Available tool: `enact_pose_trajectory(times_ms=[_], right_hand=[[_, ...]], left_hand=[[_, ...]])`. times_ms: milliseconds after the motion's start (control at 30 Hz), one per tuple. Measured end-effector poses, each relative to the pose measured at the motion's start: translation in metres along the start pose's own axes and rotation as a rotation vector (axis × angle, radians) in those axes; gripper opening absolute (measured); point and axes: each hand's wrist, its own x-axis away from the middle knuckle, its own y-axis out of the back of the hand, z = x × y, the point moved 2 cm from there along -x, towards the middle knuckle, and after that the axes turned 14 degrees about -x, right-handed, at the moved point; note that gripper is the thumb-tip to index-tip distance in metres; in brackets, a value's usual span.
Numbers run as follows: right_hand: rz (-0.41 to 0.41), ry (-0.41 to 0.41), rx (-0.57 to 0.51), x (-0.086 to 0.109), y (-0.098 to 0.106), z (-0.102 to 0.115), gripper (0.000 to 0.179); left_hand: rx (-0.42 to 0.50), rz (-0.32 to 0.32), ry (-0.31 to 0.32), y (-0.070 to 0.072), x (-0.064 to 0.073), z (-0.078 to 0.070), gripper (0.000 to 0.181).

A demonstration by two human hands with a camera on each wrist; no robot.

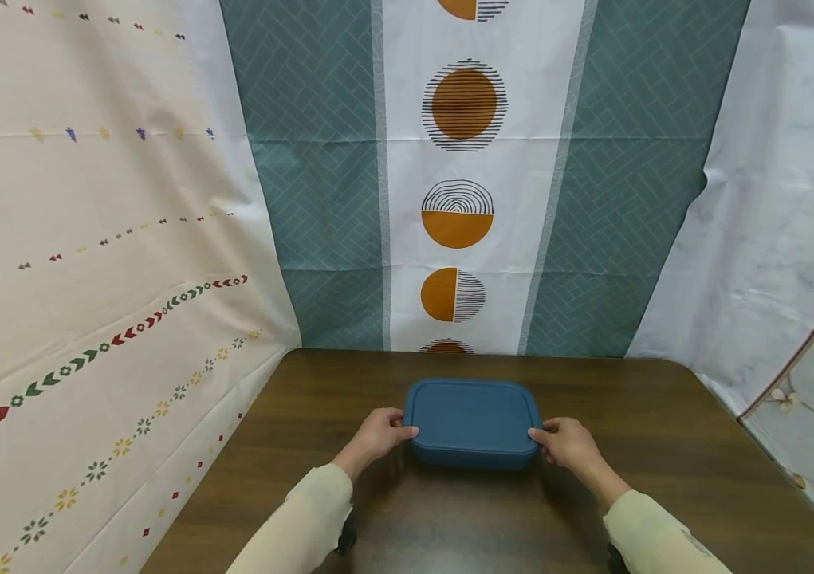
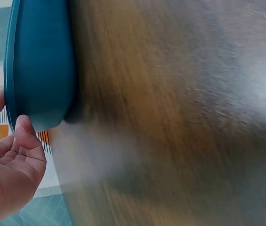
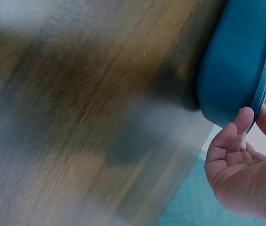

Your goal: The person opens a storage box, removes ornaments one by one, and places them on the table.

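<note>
A blue rectangular lidded box [image 1: 473, 418] with rounded corners sits on the wooden table, its lid on top. At its left end my left hand [image 1: 382, 433] pinches the rim, the thumb lying on the lid. My right hand [image 1: 568, 443] pinches the opposite end the same way. The left wrist view shows the box's side wall [image 2: 43, 66] and the left hand's curled fingers under the rim. In the right wrist view, fingers of the right hand [image 3: 236, 165] likewise sit beneath the rim, with the thumb over it. The box's inside is hidden by the lid.
The dark wooden table [image 1: 464, 518] reaches back to a hanging green and white cloth [image 1: 328, 199] with orange circles. A cream patterned cloth [image 1: 91, 319] hangs at the left, and a white cloth [image 1: 772, 239] hangs at the right.
</note>
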Motion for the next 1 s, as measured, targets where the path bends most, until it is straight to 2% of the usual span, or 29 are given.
enact_pose_trajectory(times_ms=[133,433,667,1000], right_hand=[[-0.017,-0.003,0.010,-0.004,0.002,0.000,0.042],[-0.040,0.011,0.002,-0.006,0.006,0.007,0.047],[-0.041,0.006,0.023,-0.006,0.005,0.010,0.046],[-0.009,-0.020,-0.097,-0.008,0.002,0.007,0.040]], left_hand=[[-0.003,-0.002,0.005,-0.001,-0.006,-0.002,0.058],[-0.016,0.006,0.032,0.002,-0.014,-0.007,0.053],[-0.017,-0.006,0.051,0.002,-0.016,-0.006,0.055],[-0.023,-0.005,0.039,0.003,-0.016,-0.004,0.053]])
